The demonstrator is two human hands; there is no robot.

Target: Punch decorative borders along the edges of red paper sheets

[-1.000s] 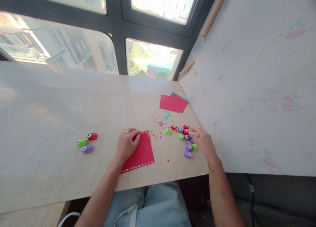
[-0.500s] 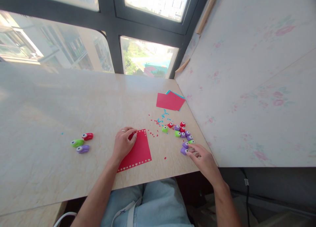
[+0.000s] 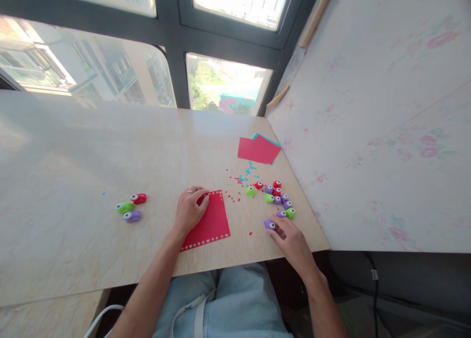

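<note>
Over there, the right hand [image 3: 292, 238] pinches a purple punch [image 3: 269, 224]; the left hand [image 3: 189, 211] touches the red sheet [image 3: 215, 221], grip unclear to me

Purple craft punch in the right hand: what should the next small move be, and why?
I'd probably move the purple craft punch left to the red sheet's right edge. The right hand has it between thumb and fingers, the left hand is on the sheet, and cutouts line the near edge while most of the right edge looks plain.
</note>
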